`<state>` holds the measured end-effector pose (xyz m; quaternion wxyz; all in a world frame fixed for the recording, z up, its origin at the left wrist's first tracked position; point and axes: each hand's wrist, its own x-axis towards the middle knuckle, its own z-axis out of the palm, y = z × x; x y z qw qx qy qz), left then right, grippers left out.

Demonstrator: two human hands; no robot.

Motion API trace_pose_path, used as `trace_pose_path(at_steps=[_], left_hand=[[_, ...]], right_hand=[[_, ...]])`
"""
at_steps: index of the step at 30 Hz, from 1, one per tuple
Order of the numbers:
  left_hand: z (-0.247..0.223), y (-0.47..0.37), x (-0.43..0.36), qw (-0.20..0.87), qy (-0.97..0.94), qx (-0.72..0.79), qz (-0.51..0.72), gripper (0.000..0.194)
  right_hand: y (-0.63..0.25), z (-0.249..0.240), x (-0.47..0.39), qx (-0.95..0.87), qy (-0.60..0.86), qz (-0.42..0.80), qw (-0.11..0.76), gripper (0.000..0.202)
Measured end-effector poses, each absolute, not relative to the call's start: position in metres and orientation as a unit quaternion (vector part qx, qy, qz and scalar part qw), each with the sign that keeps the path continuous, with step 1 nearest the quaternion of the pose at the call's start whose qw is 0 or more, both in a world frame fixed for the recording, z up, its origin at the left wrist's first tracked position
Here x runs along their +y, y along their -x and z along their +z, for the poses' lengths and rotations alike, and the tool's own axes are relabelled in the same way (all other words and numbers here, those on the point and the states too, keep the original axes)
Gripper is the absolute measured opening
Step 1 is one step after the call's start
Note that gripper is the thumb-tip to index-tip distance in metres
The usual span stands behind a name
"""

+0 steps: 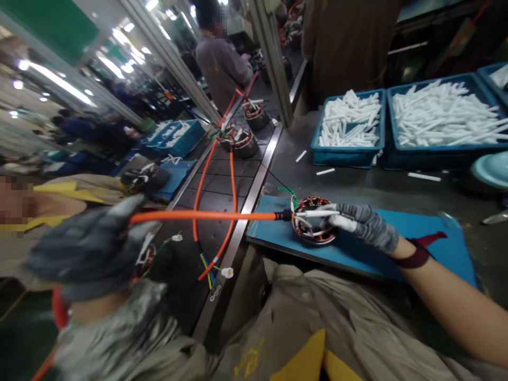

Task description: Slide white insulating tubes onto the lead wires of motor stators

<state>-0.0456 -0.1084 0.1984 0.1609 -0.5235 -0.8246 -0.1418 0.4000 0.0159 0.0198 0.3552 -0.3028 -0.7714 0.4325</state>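
Note:
A motor stator (316,241) with copper windings sits on the blue mat (444,248) in front of me. From it an orange cable (206,215) runs taut to the left, with a black band where it meets white-sleeved leads. My left hand (95,243), in a dark grey glove and blurred, is closed round the cable at the left. Over the stator's right side, my right hand (361,222), in a grey glove with white fingertips, pinches a white sleeve (319,213) on the leads. Its fingertips partly hide the windings. Green threads (293,198) stick up behind the stator.
Blue bins (349,156) of white tubes stand at the back right, with loose tubes (424,177) near them. A conveyor (248,180) with a metal edge carries more stators (243,145) and orange cables to my left. Another person (220,69) stands beyond it.

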Motion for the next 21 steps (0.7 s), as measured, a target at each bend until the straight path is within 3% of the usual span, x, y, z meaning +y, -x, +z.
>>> trace_pose_path(at_steps=[2, 4, 9, 11, 13, 16, 21], left_hand=[[0.17, 0.04, -0.041, 0.218, 0.595, -0.766, -0.107, 0.075], [0.128, 0.026, 0.019, 0.122, 0.659, -0.738, -0.082, 0.066], [0.045, -0.03, 0.067, -0.174, 0.764, -0.616, -0.075, 0.085], [0.041, -0.053, 0.054, -0.312, 0.804, -0.474, -0.177, 0.089], [0.05, -0.081, 0.039, -0.389, 0.793, -0.359, -0.302, 0.08], [0.067, -0.13, 0.029, -0.355, 0.823, -0.33, -0.296, 0.06], [0.072, -0.179, 0.027, -0.11, 0.898, -0.409, -0.116, 0.037]], right_hand=[[-0.406, 0.025, 0.023, -0.778, 0.318, 0.404, 0.361, 0.044], [-0.412, 0.029, 0.026, -0.801, 0.331, 0.331, 0.373, 0.044], [-0.433, 0.023, -0.002, -0.807, 0.37, 0.24, 0.393, 0.052], [-0.44, 0.019, -0.018, -0.804, 0.377, 0.241, 0.392, 0.054], [-0.441, 0.017, -0.026, -0.806, 0.369, 0.25, 0.388, 0.054], [-0.43, 0.016, -0.019, -0.801, 0.342, 0.296, 0.393, 0.048], [-0.413, 0.021, 0.01, -0.711, 0.356, 0.474, 0.377, 0.035]])
